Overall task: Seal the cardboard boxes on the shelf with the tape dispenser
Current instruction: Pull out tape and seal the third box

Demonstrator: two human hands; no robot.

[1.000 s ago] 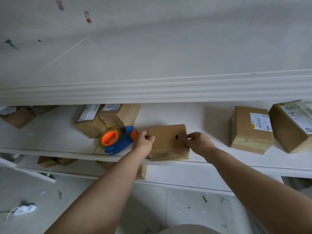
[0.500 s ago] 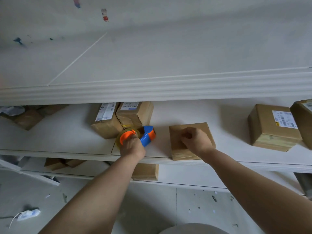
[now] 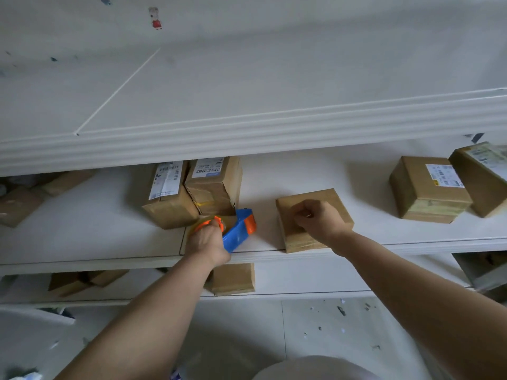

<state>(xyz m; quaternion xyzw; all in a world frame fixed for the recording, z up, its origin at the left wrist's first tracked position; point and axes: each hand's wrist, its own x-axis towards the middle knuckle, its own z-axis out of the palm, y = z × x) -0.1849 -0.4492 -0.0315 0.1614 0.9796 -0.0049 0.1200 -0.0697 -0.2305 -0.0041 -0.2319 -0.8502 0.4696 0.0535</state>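
left hand [image 3: 206,242]: fingers grip tape dispenser [image 3: 239,232], frame centre | right hand [image 3: 318,221]: fingers curled atop cardboard box [image 3: 333,200], hold unclear

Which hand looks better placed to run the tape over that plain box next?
The left hand: it grips the tape dispenser just beside the box, while the right hand rests on top, likely steadying it.
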